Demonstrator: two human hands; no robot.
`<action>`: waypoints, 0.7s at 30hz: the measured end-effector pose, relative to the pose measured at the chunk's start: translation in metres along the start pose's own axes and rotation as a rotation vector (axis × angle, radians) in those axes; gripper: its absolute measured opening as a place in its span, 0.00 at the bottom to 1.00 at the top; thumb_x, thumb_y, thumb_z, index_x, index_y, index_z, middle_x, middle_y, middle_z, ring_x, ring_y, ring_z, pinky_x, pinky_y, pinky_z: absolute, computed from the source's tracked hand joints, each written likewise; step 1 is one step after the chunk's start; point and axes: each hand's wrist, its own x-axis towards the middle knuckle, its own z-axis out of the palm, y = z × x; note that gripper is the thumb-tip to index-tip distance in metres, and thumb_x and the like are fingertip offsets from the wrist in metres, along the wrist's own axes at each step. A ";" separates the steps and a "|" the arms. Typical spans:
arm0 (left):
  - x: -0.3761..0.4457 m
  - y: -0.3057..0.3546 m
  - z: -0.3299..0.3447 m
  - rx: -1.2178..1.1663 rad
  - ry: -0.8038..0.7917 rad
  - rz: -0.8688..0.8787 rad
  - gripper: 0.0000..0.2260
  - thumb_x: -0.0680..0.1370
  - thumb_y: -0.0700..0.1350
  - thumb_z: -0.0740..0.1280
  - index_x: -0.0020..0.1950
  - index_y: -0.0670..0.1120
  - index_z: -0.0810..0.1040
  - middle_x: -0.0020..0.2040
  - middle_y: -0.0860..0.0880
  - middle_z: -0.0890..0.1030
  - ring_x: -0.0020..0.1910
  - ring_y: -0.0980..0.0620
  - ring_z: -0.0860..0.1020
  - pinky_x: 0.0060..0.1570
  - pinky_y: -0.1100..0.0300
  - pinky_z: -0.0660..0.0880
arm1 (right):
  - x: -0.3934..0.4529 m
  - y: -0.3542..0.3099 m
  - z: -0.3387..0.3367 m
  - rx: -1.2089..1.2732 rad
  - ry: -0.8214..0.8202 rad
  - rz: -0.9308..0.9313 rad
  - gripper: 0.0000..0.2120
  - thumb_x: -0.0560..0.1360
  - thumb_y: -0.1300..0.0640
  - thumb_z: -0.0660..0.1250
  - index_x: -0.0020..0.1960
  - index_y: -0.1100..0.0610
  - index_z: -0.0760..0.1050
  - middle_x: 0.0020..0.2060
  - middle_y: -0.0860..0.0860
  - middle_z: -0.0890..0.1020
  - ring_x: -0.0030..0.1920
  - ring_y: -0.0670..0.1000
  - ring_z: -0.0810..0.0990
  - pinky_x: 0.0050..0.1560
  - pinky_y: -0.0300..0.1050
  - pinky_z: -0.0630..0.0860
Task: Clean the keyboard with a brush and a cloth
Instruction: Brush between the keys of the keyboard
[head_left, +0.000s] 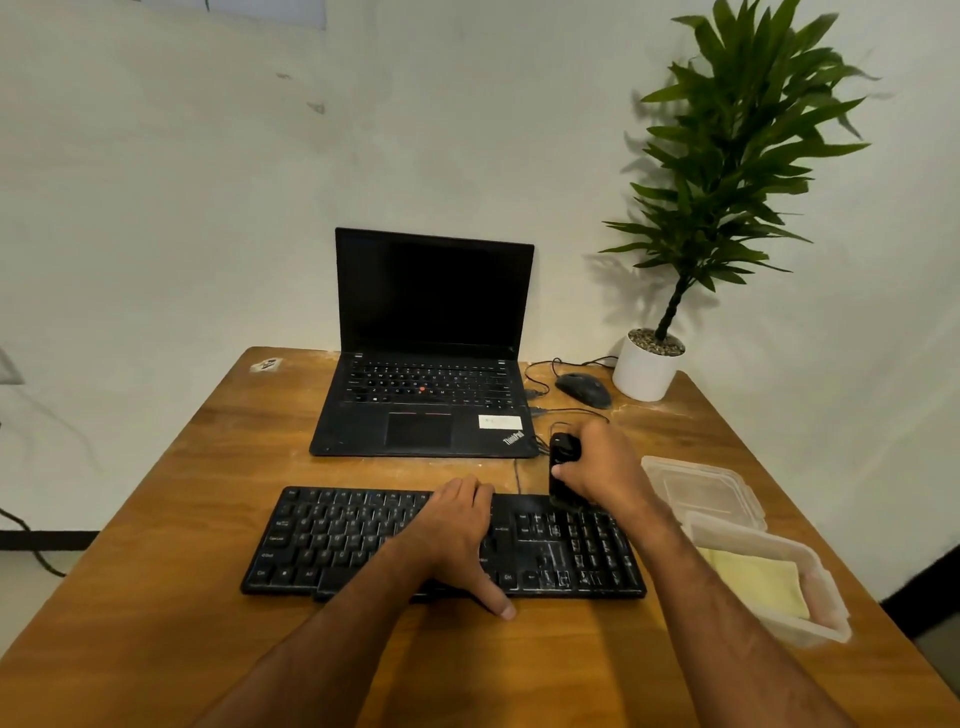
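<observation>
Here the black keyboard (363, 540) lies across the near middle of the wooden surface (156, 519), its keys dusted with pale specks. The left hand (457, 530) lies flat on the keys, fingers straight, thumb reaching past the front edge. The right hand (597, 467) grips a black brush (562, 470), held upright with its lower end on the keyboard's far right corner. The yellow cloth (753, 579) sits in a clear plastic container (826, 618) at the right, its lid (701, 488) just behind. Farther back stand an open laptop (426, 364), a mouse (584, 389) and a potted plant (717, 171).
</observation>
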 end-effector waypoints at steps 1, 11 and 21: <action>0.000 -0.001 0.001 0.002 0.007 0.003 0.63 0.59 0.77 0.76 0.81 0.43 0.54 0.75 0.46 0.61 0.74 0.45 0.61 0.79 0.47 0.59 | -0.004 0.000 0.003 0.008 -0.005 -0.010 0.13 0.71 0.58 0.76 0.55 0.56 0.82 0.48 0.51 0.84 0.47 0.49 0.80 0.44 0.40 0.75; 0.003 -0.002 0.004 0.015 0.030 0.018 0.62 0.59 0.78 0.75 0.80 0.43 0.57 0.73 0.47 0.62 0.71 0.46 0.62 0.77 0.48 0.61 | -0.005 0.001 -0.013 0.157 -0.091 0.009 0.15 0.72 0.58 0.77 0.57 0.55 0.81 0.50 0.50 0.84 0.52 0.49 0.80 0.50 0.42 0.73; 0.006 -0.004 0.006 -0.010 0.036 0.018 0.62 0.57 0.79 0.75 0.78 0.45 0.59 0.71 0.48 0.63 0.70 0.48 0.63 0.76 0.48 0.63 | -0.008 0.002 -0.017 0.168 -0.202 0.035 0.16 0.72 0.59 0.76 0.59 0.55 0.79 0.50 0.49 0.82 0.55 0.50 0.80 0.53 0.44 0.74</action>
